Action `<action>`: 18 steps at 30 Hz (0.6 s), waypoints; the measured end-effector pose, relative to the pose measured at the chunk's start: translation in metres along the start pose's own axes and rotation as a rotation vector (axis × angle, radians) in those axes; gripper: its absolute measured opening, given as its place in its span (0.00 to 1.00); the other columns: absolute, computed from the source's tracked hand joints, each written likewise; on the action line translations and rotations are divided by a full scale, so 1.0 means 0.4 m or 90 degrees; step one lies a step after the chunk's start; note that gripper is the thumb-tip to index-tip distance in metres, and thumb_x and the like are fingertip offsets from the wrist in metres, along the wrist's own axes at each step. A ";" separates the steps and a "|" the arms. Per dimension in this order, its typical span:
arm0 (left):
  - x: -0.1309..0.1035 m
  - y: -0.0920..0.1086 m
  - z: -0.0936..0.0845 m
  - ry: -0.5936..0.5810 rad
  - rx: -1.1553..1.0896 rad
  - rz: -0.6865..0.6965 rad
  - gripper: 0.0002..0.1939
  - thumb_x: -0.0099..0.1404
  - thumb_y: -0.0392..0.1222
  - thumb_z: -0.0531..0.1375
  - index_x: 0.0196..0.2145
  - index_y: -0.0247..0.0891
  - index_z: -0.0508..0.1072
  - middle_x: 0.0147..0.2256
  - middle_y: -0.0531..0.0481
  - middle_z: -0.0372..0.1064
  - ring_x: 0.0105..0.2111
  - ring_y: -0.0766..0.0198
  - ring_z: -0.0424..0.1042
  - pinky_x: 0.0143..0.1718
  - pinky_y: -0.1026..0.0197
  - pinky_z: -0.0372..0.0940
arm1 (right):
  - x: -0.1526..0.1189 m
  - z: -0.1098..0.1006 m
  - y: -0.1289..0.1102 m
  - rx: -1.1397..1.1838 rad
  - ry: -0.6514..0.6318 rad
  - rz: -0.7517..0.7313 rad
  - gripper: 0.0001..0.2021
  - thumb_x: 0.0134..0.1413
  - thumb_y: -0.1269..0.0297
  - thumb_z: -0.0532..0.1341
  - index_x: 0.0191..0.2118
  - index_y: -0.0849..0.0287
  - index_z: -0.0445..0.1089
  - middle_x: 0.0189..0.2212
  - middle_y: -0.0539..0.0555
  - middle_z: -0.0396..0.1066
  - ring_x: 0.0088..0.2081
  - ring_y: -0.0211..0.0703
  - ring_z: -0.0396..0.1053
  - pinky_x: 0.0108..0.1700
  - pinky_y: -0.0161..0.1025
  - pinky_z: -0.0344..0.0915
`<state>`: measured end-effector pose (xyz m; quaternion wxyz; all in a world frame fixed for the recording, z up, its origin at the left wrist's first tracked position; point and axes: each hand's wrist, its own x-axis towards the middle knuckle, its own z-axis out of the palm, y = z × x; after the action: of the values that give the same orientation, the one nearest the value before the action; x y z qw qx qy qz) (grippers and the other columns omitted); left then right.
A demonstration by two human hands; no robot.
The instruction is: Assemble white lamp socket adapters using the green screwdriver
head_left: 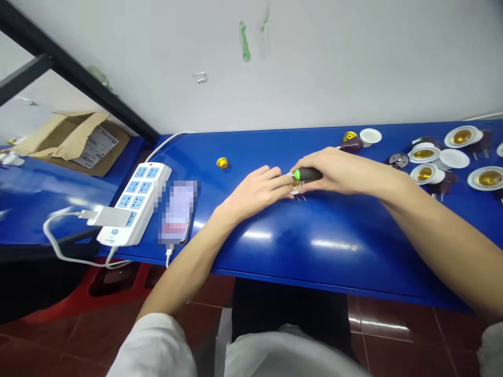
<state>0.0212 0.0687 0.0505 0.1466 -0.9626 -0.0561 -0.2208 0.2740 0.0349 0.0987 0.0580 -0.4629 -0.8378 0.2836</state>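
Note:
My left hand (266, 189) has its fingers closed round a small plug-in lamp holder (296, 186) with a gold inside and two metal pins pointing down at the table. Most of the holder is covered by my fingers. Bent over the same holder from the other side, my right hand (328, 168) is closed on a screwdriver (309, 174) with a black and green handle. The screwdriver's shaft and tip cannot be made out. A loose gold threaded shell (222, 163) lies on the blue table to the left, beyond my left hand.
At the right lie several lamp holders (428, 173) with white rims, a white ring (370, 137) and brown plug bodies (352, 145). A power strip (135, 204) with a charger and a phone (178, 212) are at the left. A cardboard box (88, 141) stands beyond a black frame.

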 end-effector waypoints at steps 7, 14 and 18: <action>0.008 -0.005 0.006 -0.003 0.043 0.021 0.11 0.80 0.46 0.59 0.42 0.38 0.77 0.45 0.49 0.82 0.39 0.63 0.68 0.40 0.57 0.57 | 0.000 -0.001 0.005 -0.003 0.001 0.000 0.22 0.64 0.41 0.63 0.40 0.58 0.73 0.37 0.55 0.77 0.36 0.41 0.69 0.41 0.39 0.57; 0.011 -0.001 0.010 0.015 0.038 0.025 0.10 0.80 0.44 0.60 0.43 0.37 0.78 0.44 0.48 0.81 0.39 0.63 0.67 0.40 0.57 0.56 | 0.000 0.000 0.004 -0.009 -0.001 -0.003 0.20 0.65 0.42 0.63 0.40 0.58 0.72 0.38 0.55 0.78 0.37 0.42 0.70 0.42 0.37 0.57; 0.011 0.000 0.011 -0.006 0.045 0.019 0.11 0.80 0.46 0.59 0.43 0.37 0.78 0.45 0.48 0.81 0.39 0.63 0.68 0.40 0.57 0.56 | 0.000 -0.001 0.004 -0.012 -0.006 0.001 0.20 0.65 0.43 0.64 0.41 0.58 0.73 0.38 0.55 0.78 0.36 0.41 0.69 0.41 0.38 0.56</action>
<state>0.0268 0.0704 0.0486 0.1834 -0.9586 -0.0500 -0.2121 0.2754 0.0358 0.0981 0.0493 -0.4625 -0.8403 0.2783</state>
